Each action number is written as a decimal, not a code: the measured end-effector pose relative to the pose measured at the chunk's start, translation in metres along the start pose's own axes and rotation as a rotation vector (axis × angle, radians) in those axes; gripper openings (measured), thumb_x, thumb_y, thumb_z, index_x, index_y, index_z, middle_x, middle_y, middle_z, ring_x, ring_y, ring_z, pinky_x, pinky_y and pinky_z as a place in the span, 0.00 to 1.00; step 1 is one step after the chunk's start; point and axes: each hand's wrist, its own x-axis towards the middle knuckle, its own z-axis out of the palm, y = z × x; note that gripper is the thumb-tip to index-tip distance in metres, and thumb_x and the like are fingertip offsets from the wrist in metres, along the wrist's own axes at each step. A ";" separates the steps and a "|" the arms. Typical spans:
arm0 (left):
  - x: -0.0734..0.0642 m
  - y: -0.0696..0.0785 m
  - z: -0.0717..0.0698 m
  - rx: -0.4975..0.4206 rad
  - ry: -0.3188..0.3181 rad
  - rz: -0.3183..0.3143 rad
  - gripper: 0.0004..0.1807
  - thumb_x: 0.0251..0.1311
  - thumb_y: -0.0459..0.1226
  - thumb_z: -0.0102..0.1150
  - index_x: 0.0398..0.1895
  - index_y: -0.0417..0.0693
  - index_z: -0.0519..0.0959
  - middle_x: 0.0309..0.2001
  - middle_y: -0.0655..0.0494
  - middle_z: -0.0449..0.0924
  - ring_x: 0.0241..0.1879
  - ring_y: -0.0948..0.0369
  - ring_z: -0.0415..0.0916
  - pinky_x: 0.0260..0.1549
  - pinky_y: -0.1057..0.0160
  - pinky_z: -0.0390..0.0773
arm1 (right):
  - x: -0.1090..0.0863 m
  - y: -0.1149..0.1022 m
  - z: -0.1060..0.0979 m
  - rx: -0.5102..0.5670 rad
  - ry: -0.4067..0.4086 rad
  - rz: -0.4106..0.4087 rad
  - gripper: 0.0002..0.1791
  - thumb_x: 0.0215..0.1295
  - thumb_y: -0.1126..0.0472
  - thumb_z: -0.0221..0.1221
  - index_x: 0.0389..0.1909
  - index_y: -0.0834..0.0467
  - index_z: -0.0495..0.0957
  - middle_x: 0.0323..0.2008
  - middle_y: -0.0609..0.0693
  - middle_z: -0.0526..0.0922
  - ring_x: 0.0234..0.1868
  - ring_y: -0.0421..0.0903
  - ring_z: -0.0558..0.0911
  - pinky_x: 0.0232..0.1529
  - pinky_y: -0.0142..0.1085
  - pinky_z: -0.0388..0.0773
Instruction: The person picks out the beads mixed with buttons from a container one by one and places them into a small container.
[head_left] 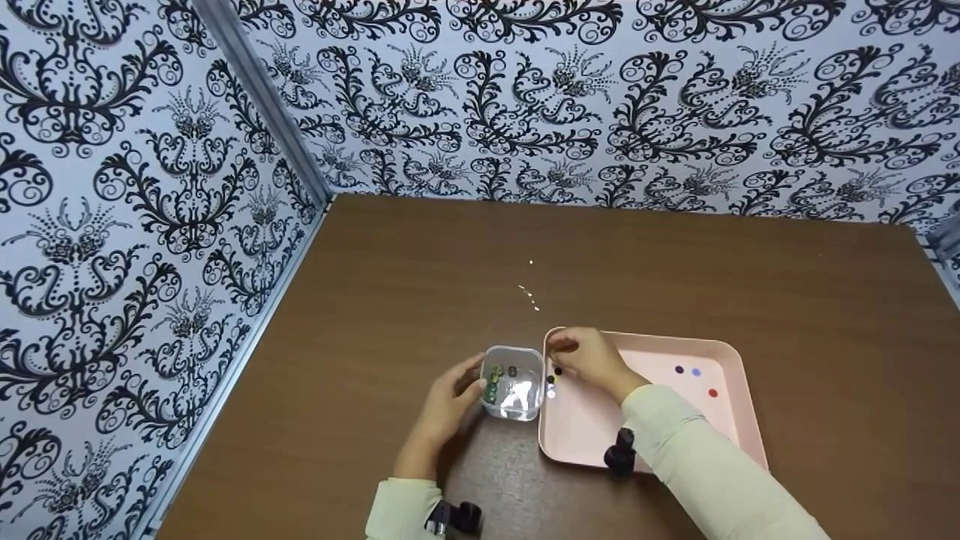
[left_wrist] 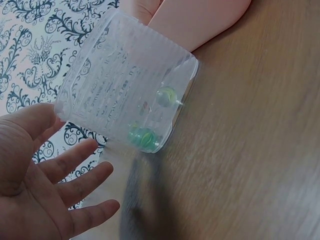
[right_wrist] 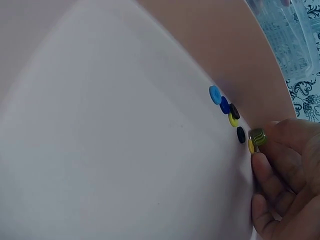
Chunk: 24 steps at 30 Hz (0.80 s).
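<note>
With its thumb and a finger, my left hand [head_left: 442, 409] holds the left rim of a clear square plastic container [head_left: 531, 367]; the other fingers spread away from it in the left wrist view. Several green marbles [left_wrist: 145, 139] lie in the container. Inside the pink tray [head_left: 585, 431], my right hand [head_left: 591, 358] is at the left wall. It pinches a green-yellow marble [right_wrist: 258, 136] between thumb and finger in the right wrist view. Touching this marble is a yellow button [right_wrist: 251, 146], close to a black button [right_wrist: 241, 134]. More small buttons, including a light blue button [right_wrist: 215, 94], line the wall.
The container stands right against the tray's left side. On the tray's right part lie a dark blue button [head_left: 679, 370], a blue button [head_left: 696, 372] and a red button [head_left: 713, 393]. Patterned walls [head_left: 525, 112] bound the brown table [head_left: 337, 337] behind and at left.
</note>
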 end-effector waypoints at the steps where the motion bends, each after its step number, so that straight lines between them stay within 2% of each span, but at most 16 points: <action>1: 0.000 0.000 0.000 -0.001 -0.004 0.003 0.22 0.64 0.26 0.52 0.61 0.24 0.67 0.56 0.27 0.72 0.57 0.37 0.71 0.59 0.46 0.71 | 0.000 0.000 0.000 0.005 0.000 0.005 0.11 0.53 0.72 0.62 0.39 0.67 0.84 0.38 0.58 0.86 0.42 0.52 0.83 0.46 0.40 0.80; 6: 0.001 -0.001 -0.001 0.007 -0.023 0.021 0.22 0.66 0.27 0.52 0.61 0.24 0.67 0.56 0.27 0.72 0.57 0.37 0.71 0.58 0.48 0.72 | 0.001 -0.001 0.002 0.037 0.002 0.039 0.11 0.53 0.73 0.62 0.38 0.66 0.84 0.37 0.57 0.86 0.39 0.49 0.81 0.35 0.30 0.77; 10: 0.000 -0.001 -0.001 0.026 -0.017 0.021 0.22 0.66 0.27 0.52 0.61 0.25 0.67 0.56 0.27 0.73 0.57 0.39 0.72 0.58 0.47 0.72 | 0.001 -0.002 0.002 0.034 0.004 0.051 0.11 0.52 0.74 0.62 0.38 0.66 0.83 0.37 0.57 0.85 0.38 0.48 0.81 0.32 0.28 0.76; 14: 0.000 0.000 -0.001 0.043 -0.011 0.021 0.22 0.65 0.27 0.52 0.61 0.26 0.68 0.56 0.28 0.73 0.56 0.40 0.73 0.58 0.46 0.72 | 0.002 -0.001 0.003 0.016 0.012 0.074 0.10 0.52 0.74 0.63 0.37 0.65 0.83 0.36 0.56 0.85 0.38 0.47 0.81 0.33 0.29 0.76; 19: 0.000 0.001 -0.001 0.052 -0.009 0.017 0.22 0.65 0.27 0.53 0.61 0.26 0.68 0.56 0.28 0.73 0.56 0.40 0.73 0.57 0.47 0.73 | 0.003 -0.002 0.003 -0.021 0.031 0.068 0.10 0.51 0.74 0.63 0.36 0.64 0.83 0.35 0.55 0.85 0.38 0.48 0.81 0.39 0.33 0.77; 24: 0.000 0.001 -0.001 0.060 -0.003 0.006 0.22 0.65 0.28 0.53 0.61 0.26 0.69 0.56 0.29 0.73 0.56 0.40 0.73 0.57 0.48 0.73 | 0.003 -0.004 0.005 -0.040 0.049 0.067 0.09 0.51 0.73 0.64 0.34 0.64 0.83 0.33 0.55 0.86 0.38 0.50 0.83 0.40 0.37 0.79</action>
